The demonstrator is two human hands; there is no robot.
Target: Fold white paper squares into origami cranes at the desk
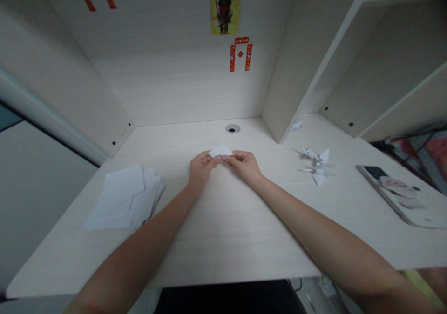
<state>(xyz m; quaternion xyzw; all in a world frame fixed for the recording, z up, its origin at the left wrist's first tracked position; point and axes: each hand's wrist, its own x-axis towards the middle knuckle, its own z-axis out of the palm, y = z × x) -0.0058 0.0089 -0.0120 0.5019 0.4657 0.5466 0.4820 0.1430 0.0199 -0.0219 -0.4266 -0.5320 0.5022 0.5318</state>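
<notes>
A small folded piece of white paper (220, 150) is held between both hands over the middle of the desk, its pointed corner facing away from me. My left hand (202, 166) pinches its left side, and my right hand (245, 164) pinches the right side. Both thumbs meet at the near edge of the paper, where the fingertips cover part of it. To the right lie a few folded paper cranes (316, 159). A stack of white paper sheets (122, 195) rests on the left, close to my left forearm.
A phone in a decorated case (401, 197) lies on the desk's right side. A cable hole (233, 129) sits near the back panel. An upright divider (296, 67) stands at the right, with another bit of folded paper (296, 125) behind its base. Dark patterned fabric (419, 153) lies far right.
</notes>
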